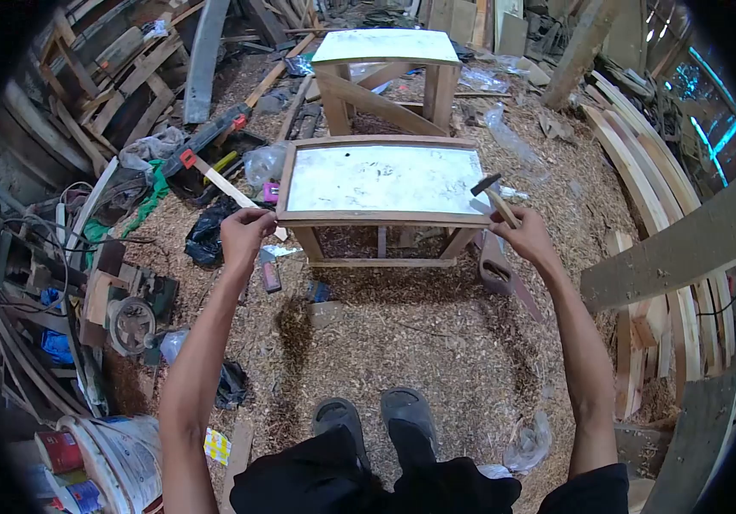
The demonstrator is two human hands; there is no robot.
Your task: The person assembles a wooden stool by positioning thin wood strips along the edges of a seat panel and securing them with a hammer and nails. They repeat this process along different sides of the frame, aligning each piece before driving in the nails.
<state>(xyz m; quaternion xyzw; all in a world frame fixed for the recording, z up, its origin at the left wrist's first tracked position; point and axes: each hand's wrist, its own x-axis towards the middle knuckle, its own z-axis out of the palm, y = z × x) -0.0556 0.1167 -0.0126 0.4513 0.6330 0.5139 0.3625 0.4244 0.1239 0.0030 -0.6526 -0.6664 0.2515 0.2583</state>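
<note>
A small wooden table (385, 218) with a white top panel (382, 176) and a raised wooden edging stands on the shavings in front of me. My left hand (246, 231) is closed, its thumb and fingers pinching the front left corner of the table's edging. At the front right corner, my right hand (522, 233) is closed around the handle of a hammer (503, 208). The hammer's dark head points up and left over the panel's right side. The fingertips of that hand are close to the edging; whether they also grip it is hidden.
A second white-topped wooden table (387, 46) stands just behind. A handsaw (214, 177) with a red end lies to the left, near a black plastic bag (210, 233). Curved boards (642, 163) are stacked at right. A paint bucket (119, 463) sits at lower left.
</note>
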